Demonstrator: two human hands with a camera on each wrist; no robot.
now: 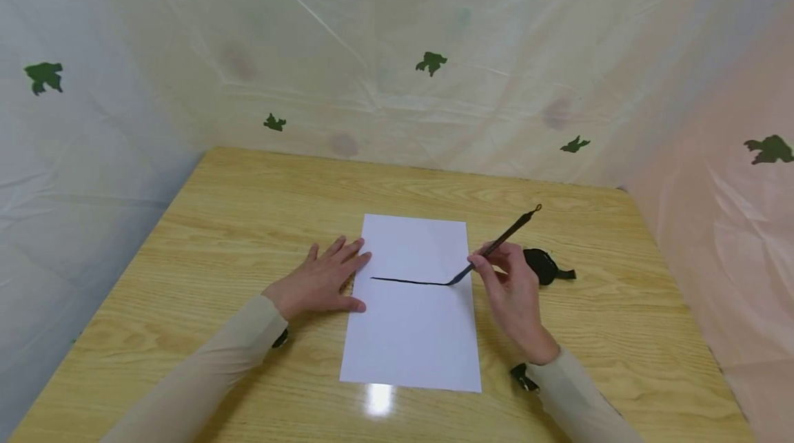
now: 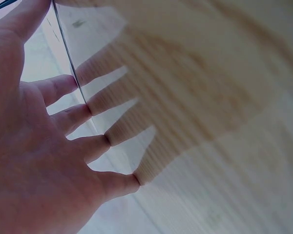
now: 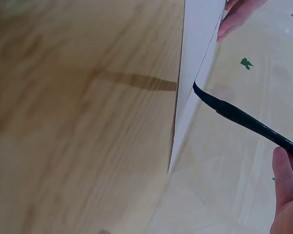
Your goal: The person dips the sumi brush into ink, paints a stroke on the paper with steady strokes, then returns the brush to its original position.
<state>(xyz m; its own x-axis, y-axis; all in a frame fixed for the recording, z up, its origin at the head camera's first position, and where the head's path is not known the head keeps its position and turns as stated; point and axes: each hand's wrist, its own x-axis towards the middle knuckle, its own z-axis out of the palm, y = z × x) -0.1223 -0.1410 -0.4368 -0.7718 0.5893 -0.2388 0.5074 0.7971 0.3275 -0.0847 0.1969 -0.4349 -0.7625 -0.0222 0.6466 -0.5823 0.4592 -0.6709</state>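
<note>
A white sheet of paper (image 1: 409,340) lies on the wooden table, with a black ink line (image 1: 403,281) running across its upper middle. My right hand (image 1: 511,288) pinches a dark ink brush (image 1: 505,234) between thumb and fingers. The brush slants up to the right, and its bent tip touches the paper at the line's right end. In the right wrist view the black bristles (image 3: 205,96) curve against the sheet. My left hand (image 1: 322,279) is spread flat, its fingertips on the paper's left edge; the left wrist view shows its palm side (image 2: 49,141) with fingers extended.
A round black object (image 1: 541,266) with a short tab sits on the table just right of my right hand. Pale cloth (image 1: 347,85) with green bird shapes hangs behind the wooden table (image 1: 248,202) and along both its sides.
</note>
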